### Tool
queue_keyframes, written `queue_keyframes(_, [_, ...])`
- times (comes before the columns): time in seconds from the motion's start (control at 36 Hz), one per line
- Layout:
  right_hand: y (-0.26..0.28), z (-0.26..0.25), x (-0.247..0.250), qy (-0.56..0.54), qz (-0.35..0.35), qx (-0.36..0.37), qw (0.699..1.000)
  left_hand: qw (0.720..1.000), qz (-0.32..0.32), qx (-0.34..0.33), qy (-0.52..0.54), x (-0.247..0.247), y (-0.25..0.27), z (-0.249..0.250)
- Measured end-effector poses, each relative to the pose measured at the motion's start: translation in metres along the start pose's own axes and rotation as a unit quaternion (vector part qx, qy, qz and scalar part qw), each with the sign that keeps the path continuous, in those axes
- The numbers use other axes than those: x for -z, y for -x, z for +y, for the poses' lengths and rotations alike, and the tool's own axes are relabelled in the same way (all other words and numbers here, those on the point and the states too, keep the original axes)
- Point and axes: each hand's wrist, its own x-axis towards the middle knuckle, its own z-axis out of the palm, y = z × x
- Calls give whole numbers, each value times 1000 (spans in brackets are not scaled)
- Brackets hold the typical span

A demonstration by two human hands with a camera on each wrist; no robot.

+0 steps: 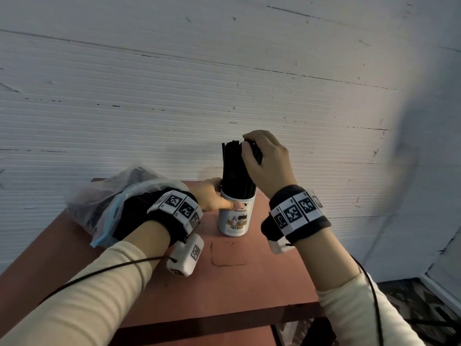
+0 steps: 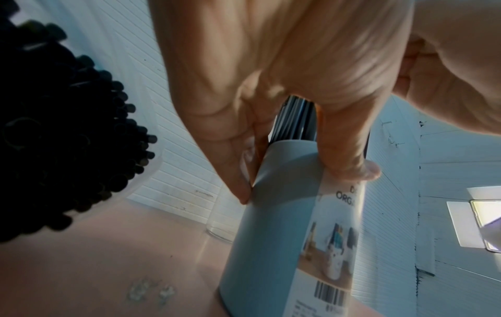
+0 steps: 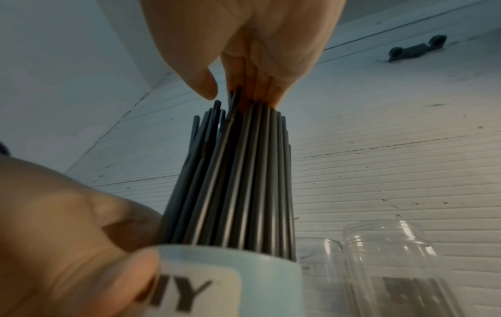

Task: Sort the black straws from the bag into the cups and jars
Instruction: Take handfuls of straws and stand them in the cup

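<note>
White ribbed wall behind reddish counter (image 1: 154,283); left hand (image 1: 209,196) grip wraps one white cup (image 1: 235,216); right hand (image 1: 267,161) fingertips together on black straws (image 1: 235,171) standing inside; one bag (image 1: 109,203) at left; two clear jars (image 3: 390,268) beside.

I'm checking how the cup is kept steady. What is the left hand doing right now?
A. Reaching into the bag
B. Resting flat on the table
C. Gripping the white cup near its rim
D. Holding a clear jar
C: the left hand wraps thumb and fingers round the white cup just below its rim.
</note>
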Motion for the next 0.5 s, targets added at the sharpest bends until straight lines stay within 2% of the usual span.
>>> queue_keyframes(0.19, [7,0,-4,4,-14,6,1000,1000,-9,-9,19,-1,-2,-2])
queue_keyframes(0.36, [12,0,-1,63,-81,15,995,999,-2,-14,32,-4,-2,-4])
queue_keyframes(0.5, [17,-1,-3,64,-67,52,994,999,-5,-16,30,-4,-5,-8])
